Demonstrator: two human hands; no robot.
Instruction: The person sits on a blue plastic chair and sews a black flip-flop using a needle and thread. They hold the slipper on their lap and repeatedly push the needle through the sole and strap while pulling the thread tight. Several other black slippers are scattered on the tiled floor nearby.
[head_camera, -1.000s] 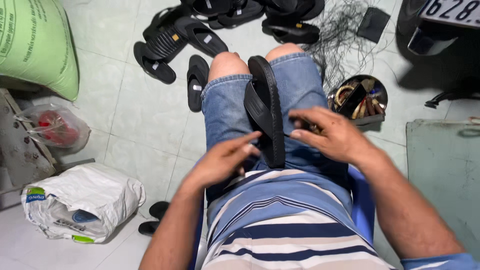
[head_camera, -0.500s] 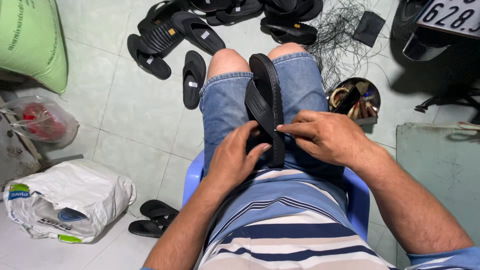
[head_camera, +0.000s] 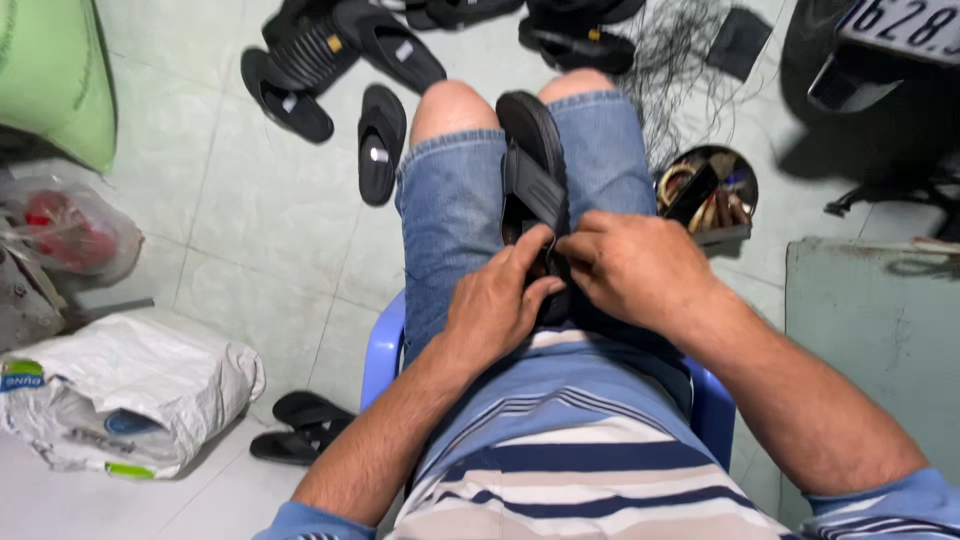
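Observation:
A black sandal (head_camera: 533, 160) lies lengthwise on my lap between my thighs, toe end pointing away from me. My left hand (head_camera: 497, 300) grips its near end from the left, thumb and fingers curled on the sole and strap. My right hand (head_camera: 630, 268) presses on the same near end from the right, fingertips meeting the left hand's. The heel part of the sandal is hidden under both hands. I sit on a blue plastic chair (head_camera: 383, 345) in denim shorts.
Several black sandals (head_camera: 330, 60) lie scattered on the tiled floor ahead. A round tin of tools (head_camera: 708, 190) sits right of my knee. A white sack (head_camera: 120, 395) and a pair of slippers (head_camera: 300, 428) lie at left. A grey-green board (head_camera: 880, 340) is at right.
My left hand has slid further onto the sandal and closed on its near end. My right hand has drawn in to meet it. The view has shifted slightly left.

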